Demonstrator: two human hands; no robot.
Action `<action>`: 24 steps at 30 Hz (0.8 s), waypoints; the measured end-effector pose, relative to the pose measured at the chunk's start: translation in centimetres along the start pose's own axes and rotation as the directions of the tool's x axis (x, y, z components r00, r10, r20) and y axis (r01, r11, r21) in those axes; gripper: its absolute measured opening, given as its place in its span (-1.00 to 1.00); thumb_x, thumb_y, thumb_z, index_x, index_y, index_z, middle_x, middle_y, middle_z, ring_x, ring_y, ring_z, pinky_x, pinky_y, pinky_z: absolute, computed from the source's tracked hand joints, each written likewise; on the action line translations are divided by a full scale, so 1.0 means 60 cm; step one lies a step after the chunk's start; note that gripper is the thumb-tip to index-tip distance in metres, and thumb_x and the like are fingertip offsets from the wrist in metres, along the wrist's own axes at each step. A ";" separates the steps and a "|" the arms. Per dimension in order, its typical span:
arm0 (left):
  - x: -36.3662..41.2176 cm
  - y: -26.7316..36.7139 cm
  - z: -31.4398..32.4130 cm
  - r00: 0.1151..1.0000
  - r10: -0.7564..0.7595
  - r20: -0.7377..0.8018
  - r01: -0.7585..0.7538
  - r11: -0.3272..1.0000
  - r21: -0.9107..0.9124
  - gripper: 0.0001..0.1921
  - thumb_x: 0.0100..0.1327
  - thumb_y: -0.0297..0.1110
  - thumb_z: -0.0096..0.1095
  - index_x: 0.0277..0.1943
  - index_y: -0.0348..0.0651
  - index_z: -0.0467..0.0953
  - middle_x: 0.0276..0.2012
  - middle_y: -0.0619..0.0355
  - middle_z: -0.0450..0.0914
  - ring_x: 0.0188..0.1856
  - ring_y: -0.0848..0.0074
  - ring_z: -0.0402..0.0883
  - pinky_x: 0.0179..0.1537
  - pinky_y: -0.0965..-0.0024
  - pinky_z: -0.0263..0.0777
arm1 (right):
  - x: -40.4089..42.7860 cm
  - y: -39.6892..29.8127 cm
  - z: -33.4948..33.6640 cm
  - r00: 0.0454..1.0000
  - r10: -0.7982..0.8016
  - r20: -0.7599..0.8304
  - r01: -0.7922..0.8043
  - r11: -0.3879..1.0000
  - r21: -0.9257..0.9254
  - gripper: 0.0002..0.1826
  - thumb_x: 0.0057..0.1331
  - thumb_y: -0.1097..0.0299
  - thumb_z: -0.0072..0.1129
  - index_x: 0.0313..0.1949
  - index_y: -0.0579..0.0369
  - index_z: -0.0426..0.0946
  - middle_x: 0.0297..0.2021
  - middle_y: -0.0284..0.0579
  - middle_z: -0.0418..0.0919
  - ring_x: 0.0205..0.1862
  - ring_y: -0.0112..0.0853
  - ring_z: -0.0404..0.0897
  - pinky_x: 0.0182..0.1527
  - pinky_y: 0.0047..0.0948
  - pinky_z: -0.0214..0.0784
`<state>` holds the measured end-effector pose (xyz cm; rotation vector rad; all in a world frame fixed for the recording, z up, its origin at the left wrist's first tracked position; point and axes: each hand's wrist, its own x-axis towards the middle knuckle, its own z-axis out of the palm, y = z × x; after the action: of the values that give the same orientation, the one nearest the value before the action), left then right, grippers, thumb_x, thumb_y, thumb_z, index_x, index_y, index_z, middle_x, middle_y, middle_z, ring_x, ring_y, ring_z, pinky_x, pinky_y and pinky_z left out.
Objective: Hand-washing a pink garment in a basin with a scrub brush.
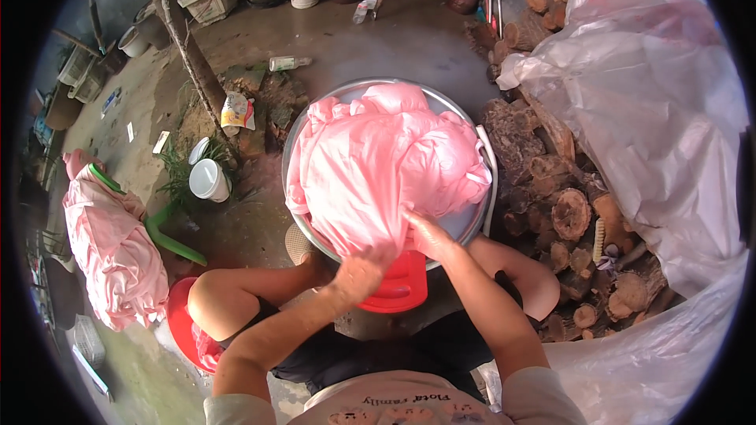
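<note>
A large wet pink cloth is heaped in a round metal basin, with cloudy water showing at its edges. A red plastic washboard sticks out over the basin's near rim. My left hand grips a gathered fold of the cloth just beside the washboard. My right hand lies against the cloth at the near right, its thumb and fingers around a bunched part; how firmly it grips is hard to tell. A pale hose runs along the basin's right side.
Split logs are stacked at the right, partly under plastic sheeting. At the left, more pink cloth hangs over a green plastic chair, near a red basin. A white tub and a tree trunk stand beyond.
</note>
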<state>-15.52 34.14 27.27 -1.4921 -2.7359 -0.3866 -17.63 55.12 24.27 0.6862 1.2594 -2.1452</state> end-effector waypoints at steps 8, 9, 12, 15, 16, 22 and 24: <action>-0.027 -0.106 0.053 0.836 -0.526 0.157 0.549 0.795 -0.257 -0.75 0.14 -0.37 0.06 -0.11 -0.21 0.44 -0.22 -0.04 0.55 -0.19 0.17 0.57 -0.19 0.14 0.46 | 0.010 -0.038 -0.112 0.669 -0.486 -0.562 0.707 0.650 0.280 -0.81 0.17 0.54 0.08 -0.19 0.16 0.47 -0.31 -0.18 0.58 -0.25 -0.39 0.58 -0.09 -0.41 0.43; -0.030 -0.117 0.064 0.813 -0.578 0.069 0.565 0.754 -0.336 -0.75 0.13 -0.36 0.11 -0.15 -0.26 0.44 -0.27 -0.05 0.56 -0.23 0.16 0.58 -0.17 0.13 0.45 | 0.002 -0.044 -0.118 0.669 -0.568 -0.479 0.733 0.611 0.300 -0.66 0.19 0.58 0.05 -0.01 0.19 0.36 -0.12 -0.13 0.50 -0.06 -0.35 0.50 0.06 -0.39 0.35; -0.002 -0.160 0.144 0.405 -0.775 -0.486 0.462 0.632 -0.622 -0.77 0.10 -0.35 0.25 -0.23 -0.28 0.47 -0.43 0.02 0.55 -0.41 0.29 0.58 -0.34 0.27 0.48 | -0.009 -0.031 -0.097 0.679 -0.601 -0.422 0.720 0.658 0.220 -0.64 0.24 0.56 -0.01 0.05 0.22 0.33 -0.05 -0.11 0.48 0.02 -0.33 0.47 0.13 -0.38 0.29; 0.031 -0.202 0.127 0.291 -0.889 0.353 0.170 -0.315 -0.934 -0.74 0.07 -0.32 0.36 -0.24 -0.25 0.48 -0.50 0.11 0.51 -0.52 0.47 0.52 -0.52 0.43 0.42 | -0.010 -0.036 -0.075 0.767 -0.499 -0.404 0.612 0.757 0.227 -0.62 0.29 0.48 -0.03 0.10 0.21 0.31 0.02 -0.09 0.46 0.09 -0.30 0.44 0.17 -0.33 0.27; 0.035 -0.210 0.115 0.346 -0.805 0.482 0.306 -0.390 -0.869 -0.78 0.13 -0.33 0.32 -0.22 -0.22 0.49 -0.55 0.16 0.49 -0.62 0.60 0.45 -0.64 0.55 0.32 | -0.018 -0.051 -0.064 0.802 -0.488 -0.345 0.592 0.725 0.352 -0.61 0.30 0.43 -0.03 0.12 0.19 0.30 0.05 -0.10 0.45 0.10 -0.29 0.42 0.17 -0.30 0.26; 0.106 -0.055 0.056 0.959 -0.251 -0.133 -0.101 0.136 -0.985 -0.85 0.19 -0.53 0.09 -0.17 -0.29 0.49 -0.28 0.11 0.51 -0.17 0.45 0.49 -0.11 0.37 0.40 | -0.016 -0.002 -0.037 0.955 -0.270 -0.119 0.294 0.904 0.310 -0.58 0.32 0.10 -0.04 -0.01 0.18 0.42 -0.05 -0.12 0.52 -0.03 -0.31 0.50 0.07 -0.28 0.33; 0.115 0.005 0.002 0.990 -0.133 0.042 0.045 0.021 -0.999 -0.82 0.20 -0.58 0.02 -0.14 -0.30 0.48 -0.22 0.09 0.50 -0.07 0.43 0.46 0.00 0.35 0.35 | 0.031 0.049 -0.082 0.971 -0.219 0.098 0.195 0.958 0.210 -0.66 0.28 0.20 0.00 -0.10 0.20 0.45 -0.20 -0.15 0.54 -0.19 -0.34 0.53 -0.03 -0.32 0.37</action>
<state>-19.06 40.01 28.05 -1.1183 -2.2463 -2.8187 -16.18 57.96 19.12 0.5134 1.1036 -2.4705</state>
